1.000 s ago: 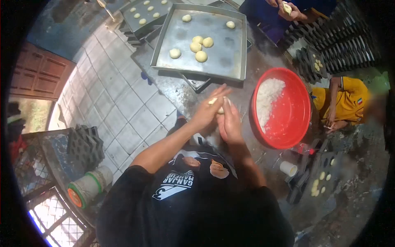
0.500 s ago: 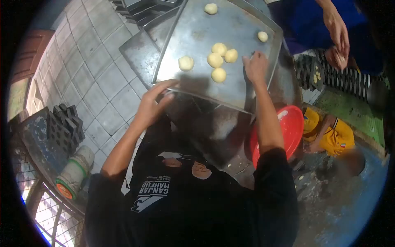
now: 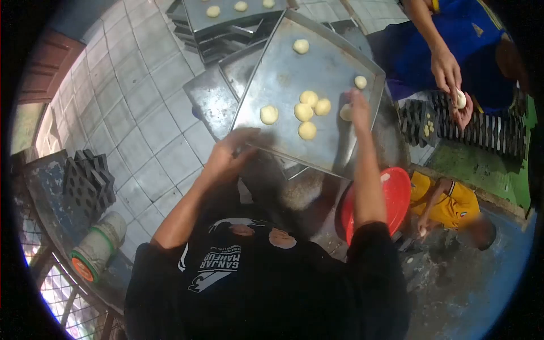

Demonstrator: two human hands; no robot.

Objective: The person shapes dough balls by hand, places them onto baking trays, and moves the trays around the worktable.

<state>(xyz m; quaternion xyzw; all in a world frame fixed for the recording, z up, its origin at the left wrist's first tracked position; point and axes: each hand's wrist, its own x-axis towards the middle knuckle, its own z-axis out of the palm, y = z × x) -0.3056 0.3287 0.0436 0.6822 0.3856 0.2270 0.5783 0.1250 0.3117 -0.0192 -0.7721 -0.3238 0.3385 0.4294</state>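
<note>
The metal tray [image 3: 285,72] holds several pale dough balls, with a loose cluster [image 3: 306,111] near its middle. My left hand [image 3: 231,154] is at the tray's near left corner, fingers over the rim and thumb below it. Over the right side of the tray is my right hand [image 3: 361,110], its fingertips blurred. One dough ball [image 3: 345,112] lies right beside its fingers, partly hidden by them. A smaller ball [image 3: 360,82] sits just beyond the fingertips.
A red basin [image 3: 396,195] stands under my right forearm. Another tray with dough balls [image 3: 240,6] is at the top. A person in blue [image 3: 453,34] holds dough at the upper right; a person in yellow [image 3: 447,207] is at the right. Dark molds [image 3: 88,181] stand left.
My hands have parted from around the dough and moved to the tray. Another ball now shows beside my right hand. The view has shifted, and the tray appears turned.
</note>
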